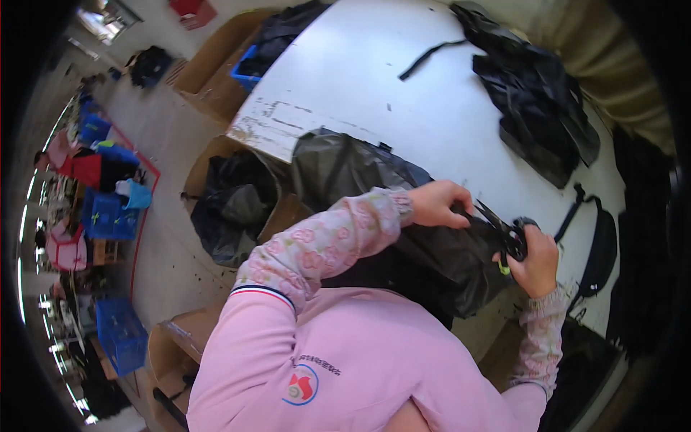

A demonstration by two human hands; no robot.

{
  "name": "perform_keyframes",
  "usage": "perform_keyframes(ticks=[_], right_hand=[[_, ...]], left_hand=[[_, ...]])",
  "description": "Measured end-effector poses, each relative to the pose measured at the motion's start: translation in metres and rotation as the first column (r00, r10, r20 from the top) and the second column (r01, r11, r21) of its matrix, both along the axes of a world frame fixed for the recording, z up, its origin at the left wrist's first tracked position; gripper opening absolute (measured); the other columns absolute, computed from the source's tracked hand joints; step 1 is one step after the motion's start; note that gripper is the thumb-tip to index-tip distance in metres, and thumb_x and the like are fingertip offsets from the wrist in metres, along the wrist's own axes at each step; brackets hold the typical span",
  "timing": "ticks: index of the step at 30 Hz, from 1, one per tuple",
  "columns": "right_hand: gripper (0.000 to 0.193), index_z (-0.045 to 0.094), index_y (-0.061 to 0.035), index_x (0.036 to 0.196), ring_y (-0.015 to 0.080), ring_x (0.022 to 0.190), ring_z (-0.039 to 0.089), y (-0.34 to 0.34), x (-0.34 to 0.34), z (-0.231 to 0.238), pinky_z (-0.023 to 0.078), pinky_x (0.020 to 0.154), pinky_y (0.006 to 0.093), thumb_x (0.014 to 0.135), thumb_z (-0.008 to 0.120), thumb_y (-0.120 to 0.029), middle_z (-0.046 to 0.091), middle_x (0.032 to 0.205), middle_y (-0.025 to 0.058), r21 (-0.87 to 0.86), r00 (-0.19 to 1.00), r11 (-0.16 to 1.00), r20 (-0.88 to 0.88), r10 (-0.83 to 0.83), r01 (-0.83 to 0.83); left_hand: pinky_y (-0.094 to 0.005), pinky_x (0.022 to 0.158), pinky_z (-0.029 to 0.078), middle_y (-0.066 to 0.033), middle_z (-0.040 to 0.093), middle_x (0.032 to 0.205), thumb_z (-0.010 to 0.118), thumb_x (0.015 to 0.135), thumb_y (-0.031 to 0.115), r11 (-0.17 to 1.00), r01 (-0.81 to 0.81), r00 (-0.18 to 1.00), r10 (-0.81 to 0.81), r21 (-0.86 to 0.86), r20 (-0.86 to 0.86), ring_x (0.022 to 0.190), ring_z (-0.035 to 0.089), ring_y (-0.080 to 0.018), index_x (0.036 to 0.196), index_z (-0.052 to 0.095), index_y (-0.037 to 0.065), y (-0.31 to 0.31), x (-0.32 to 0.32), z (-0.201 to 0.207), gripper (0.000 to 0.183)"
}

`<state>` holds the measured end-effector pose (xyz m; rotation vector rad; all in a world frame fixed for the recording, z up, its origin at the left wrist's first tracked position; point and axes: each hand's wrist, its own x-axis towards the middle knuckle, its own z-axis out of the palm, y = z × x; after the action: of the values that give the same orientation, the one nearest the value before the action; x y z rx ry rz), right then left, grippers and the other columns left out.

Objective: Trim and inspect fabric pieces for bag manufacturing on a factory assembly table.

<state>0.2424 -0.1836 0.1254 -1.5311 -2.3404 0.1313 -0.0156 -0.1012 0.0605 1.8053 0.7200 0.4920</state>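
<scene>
I can't make out the dark bit [461, 209] pinched in left hand [437, 204]; right hand [536, 263], fingers round scissors [515, 243], bag [453, 255] mid-frame across white table [403, 93], crates [119, 335] blurry far left.

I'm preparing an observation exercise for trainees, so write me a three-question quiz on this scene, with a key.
1. Which hand holds the black scissors?
2. True or false: both forearms are covered in plain black cloth.
3. In the picture, which of these lies farther right than the scissors? a) a red box b) a black strapped pouch c) a blue crate

Key: 1. The right hand. 2. False; they wear floral sleeves. 3. b.
</scene>
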Motion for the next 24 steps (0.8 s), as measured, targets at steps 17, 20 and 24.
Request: perform_keyframes(ticks=[17,20,24], right_hand=[[0.054,0.056,-0.0046,0.084,0.0304,0.070,0.057,-0.023,0.020,0.006,0.040,0.066,0.0382,0.059,0.082,-0.045,0.060,0.076,0.0095,-0.108,0.992,0.992,0.110,-0.057,0.069],[0.052,0.055,-0.0048,0.083,0.0300,0.070,0.057,-0.020,0.018,0.003,0.039,0.065,0.0388,0.060,0.082,-0.042,0.060,0.076,0.0097,-0.072,0.990,0.995,0.129,-0.057,0.067],[0.048,0.055,-0.0053,0.083,0.0297,0.070,0.057,-0.017,0.015,-0.001,0.039,0.064,0.0387,0.061,0.081,-0.038,0.059,0.075,0.0096,-0.041,0.993,0.998,0.107,-0.040,0.045]], left_hand=[[-0.0229,0.063,0.043,-0.0002,0.060,0.074,0.069,0.080,0.011,0.993,0.038,0.997,-0.031,-0.112,0.067,0.068,0.052,-0.0058,0.091,0.060,-0.001,-0.009,0.023,0.007,0.019],[-0.0225,0.061,0.042,0.0007,0.059,0.073,0.069,0.080,0.010,0.988,0.033,0.999,-0.026,-0.153,0.047,0.067,0.051,-0.0052,0.091,0.061,0.000,-0.008,0.023,0.008,0.017],[-0.0221,0.060,0.040,0.0016,0.058,0.072,0.069,0.080,0.010,0.985,0.040,0.998,-0.032,-0.165,0.054,0.067,0.049,-0.0048,0.090,0.061,0.001,-0.008,0.023,0.010,0.016]])
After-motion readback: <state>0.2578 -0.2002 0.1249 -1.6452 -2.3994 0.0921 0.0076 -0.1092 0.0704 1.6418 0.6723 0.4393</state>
